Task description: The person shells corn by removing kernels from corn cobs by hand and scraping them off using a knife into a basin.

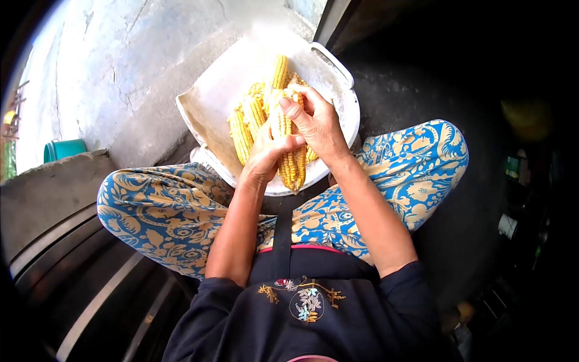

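A corn cob (281, 123) with yellow kernels is between my two hands, over a white basin. My left hand (264, 155) wraps round its lower part, thumb across the front. Higher up, my right hand (318, 123) is closed on the same cob, its thumb pressed against the kernels near the top. Several other yellow cobs (240, 137) lie in the white basin (205, 108), some partly hidden behind my hands. Whether the cob tip below my left hand belongs to the held cob or another one, I cannot tell.
The basin has a handle (335, 63) at its upper right and sits between my bent knees in patterned trousers (410, 169). A cracked grey wall (120, 72) rises beyond it. A green bucket (65, 149) stands at left behind a low concrete ledge (54, 187). The right side is dark.
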Demonstrator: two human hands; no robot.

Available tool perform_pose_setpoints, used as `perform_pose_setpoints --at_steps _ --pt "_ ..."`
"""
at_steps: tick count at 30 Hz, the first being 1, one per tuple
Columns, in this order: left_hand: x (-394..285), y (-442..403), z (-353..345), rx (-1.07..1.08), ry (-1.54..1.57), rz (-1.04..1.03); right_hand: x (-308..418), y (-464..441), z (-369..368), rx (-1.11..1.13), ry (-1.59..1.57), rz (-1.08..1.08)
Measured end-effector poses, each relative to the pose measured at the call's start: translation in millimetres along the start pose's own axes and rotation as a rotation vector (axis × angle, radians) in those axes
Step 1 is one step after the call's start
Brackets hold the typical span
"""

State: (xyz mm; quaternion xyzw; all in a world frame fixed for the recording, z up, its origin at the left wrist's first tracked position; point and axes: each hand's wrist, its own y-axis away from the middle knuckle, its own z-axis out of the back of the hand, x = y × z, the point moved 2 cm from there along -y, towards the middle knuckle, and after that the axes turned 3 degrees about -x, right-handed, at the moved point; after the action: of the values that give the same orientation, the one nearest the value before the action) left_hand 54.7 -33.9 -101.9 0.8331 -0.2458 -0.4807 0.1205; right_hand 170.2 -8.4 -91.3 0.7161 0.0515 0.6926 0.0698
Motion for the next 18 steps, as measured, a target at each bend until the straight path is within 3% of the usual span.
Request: perform_pose_setpoints --at_steps 4,6,12,18 --pt "-14.1 9.4 -11.6 -0.043 -0.122 -0.045 21.1 2.1 -0.1 -0.017 -0.025 0.059" --pt "-19.0 16.8 -18.6 -0.040 -0.064 -0.041 35.6 6.5 1.0 0.139 -0.053 -0.006" --pt "-42.3 41.6 -24.7 -0.109 -0.030 -0.067 53.4 6.8 -4.3 0.260 0.066 0.028" --pt "-60.0 60.9 -19.9 -0.119 0.078 0.137 68.7 9.1 -10.9 0.400 0.144 -0.051"
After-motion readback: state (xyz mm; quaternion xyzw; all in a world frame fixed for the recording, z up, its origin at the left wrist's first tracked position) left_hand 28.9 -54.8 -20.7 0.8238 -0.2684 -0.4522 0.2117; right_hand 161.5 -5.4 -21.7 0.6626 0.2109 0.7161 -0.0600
